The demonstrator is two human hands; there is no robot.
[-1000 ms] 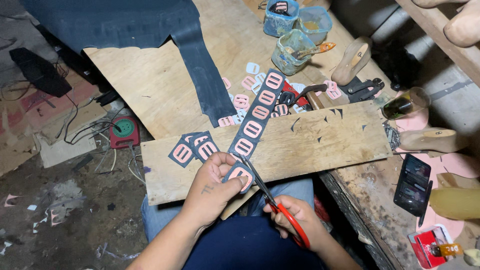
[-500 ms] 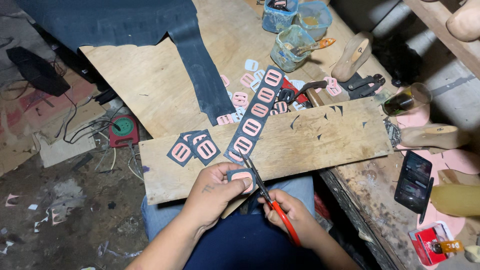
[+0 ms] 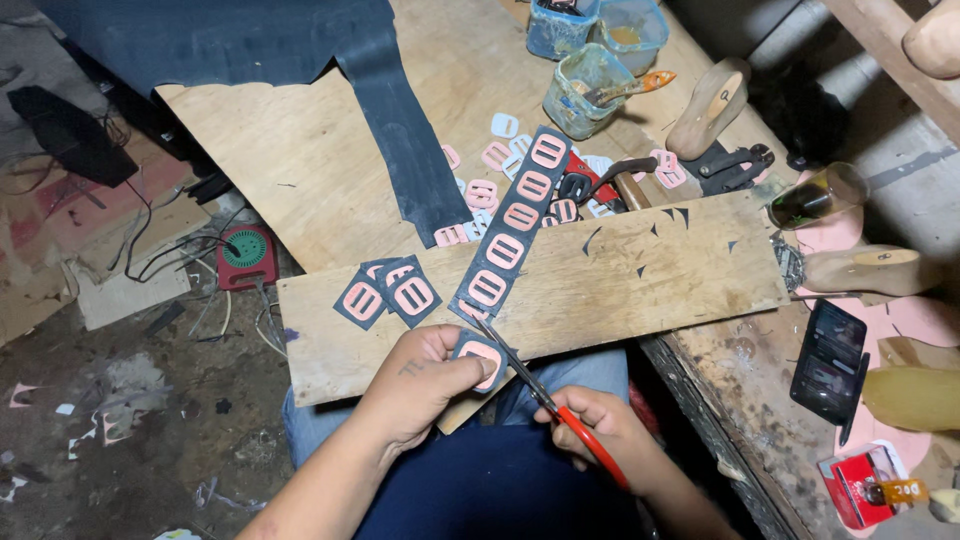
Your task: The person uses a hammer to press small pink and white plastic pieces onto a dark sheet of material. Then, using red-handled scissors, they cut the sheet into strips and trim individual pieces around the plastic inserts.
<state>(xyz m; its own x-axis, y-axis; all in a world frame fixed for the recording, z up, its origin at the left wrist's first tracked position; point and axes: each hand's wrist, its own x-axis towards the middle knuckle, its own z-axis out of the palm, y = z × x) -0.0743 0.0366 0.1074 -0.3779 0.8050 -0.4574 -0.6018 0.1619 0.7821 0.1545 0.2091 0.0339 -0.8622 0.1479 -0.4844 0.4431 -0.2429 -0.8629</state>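
Observation:
My left hand (image 3: 415,385) pinches a small dark square with a pink buckle shape (image 3: 481,356) at the near edge of a wooden board (image 3: 640,270) lying across my lap. My right hand (image 3: 605,435) grips red-handled scissors (image 3: 545,400), whose blades point up-left and meet the lower end of a long dark strip (image 3: 512,232) carrying several pink buckle shapes. The strip runs diagonally up and to the right across the board. Three cut squares with pink buckles (image 3: 388,293) lie on the board left of the strip.
A long dark leather piece (image 3: 400,130) hangs over the plywood table (image 3: 290,150). Loose pink and white buckles (image 3: 490,165), paint pots (image 3: 585,80), wooden shoe lasts (image 3: 865,270), a phone (image 3: 828,360) and a red-and-green reel (image 3: 245,252) lie around.
The scissors have advanced along the strip's lower end and the end square now sits apart from the strip in my left hand. Both hands shifted slightly.

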